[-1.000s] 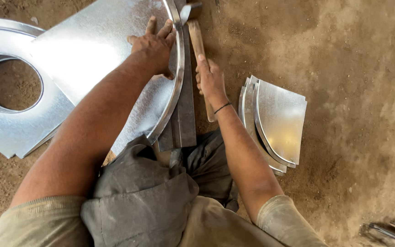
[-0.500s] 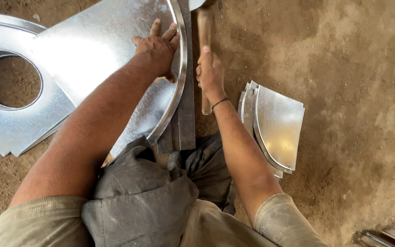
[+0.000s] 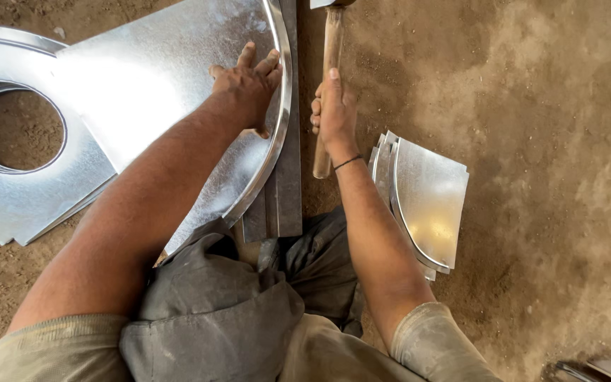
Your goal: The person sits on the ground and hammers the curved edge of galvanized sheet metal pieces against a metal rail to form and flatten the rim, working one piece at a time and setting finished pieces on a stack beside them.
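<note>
Curved galvanised sheet panel [image 3: 178,106], bright, with a rolled edge along its right-hand arc, lying on the dirt floor [image 3: 532,141] at 12 o'clock from the person's knees; its rim rests over a flat steel bar [image 3: 288,177] running toward 12 o'clock. Left hand [image 3: 249,85] pressed flat on the panel just inside the rim, fingers spread and extended, clamped on nothing. Right hand [image 3: 334,110] at 3 o'clock of the rim, fingers wrapped tight round the wooden handle of a hammer [image 3: 330,56], whose head is cut off at the top edge of the view. Stack of smaller curved sheet pieces [image 3: 426,198] on the floor at 4 o'clock, just beside the right forearm. Sheet with a round cut-out [image 3: 8,191] at 9 o'clock, partly under the panel.
</note>
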